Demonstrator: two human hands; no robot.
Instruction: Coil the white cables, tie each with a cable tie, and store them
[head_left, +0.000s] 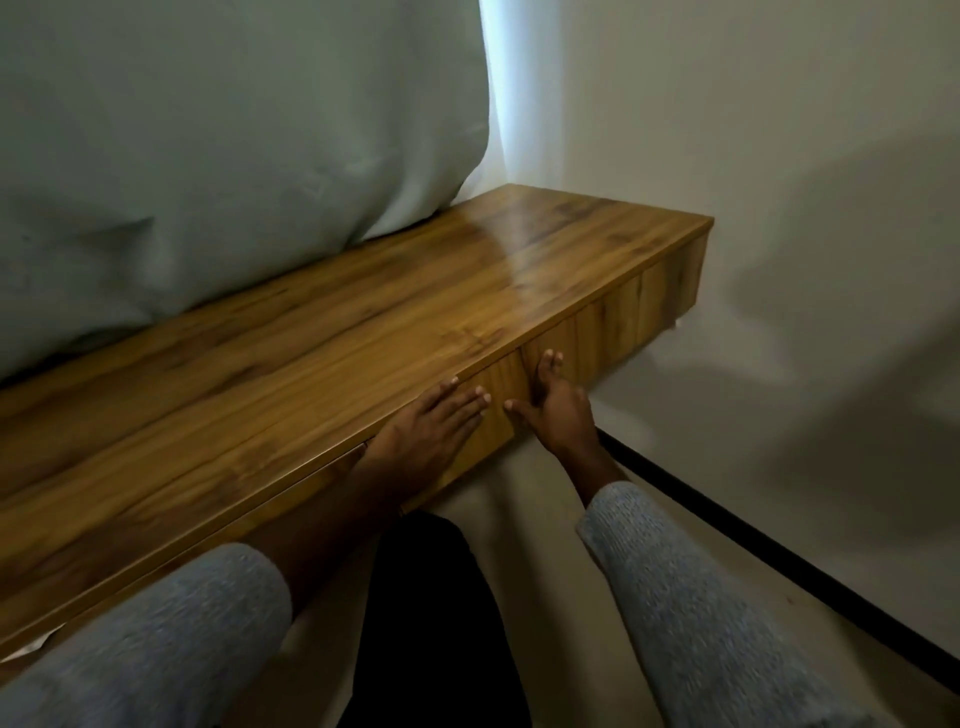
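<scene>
I am leaning over the wooden desk (363, 322), which a pale curtain (218, 145) is draping behind. My left hand (436, 421) is lying flat against the desk's drawer front (498, 415), just under the top edge, fingers straight and together, holding nothing. Right beside it my right hand (556, 410) is pressing the same front with straight, slightly spread fingers, empty too. I cannot see the white cables anywhere.

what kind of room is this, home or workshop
Probably a room in a home: a wooden desk with drawers stands against a pale curtain and a plain wall. Both hands press flat on a drawer front.
</scene>
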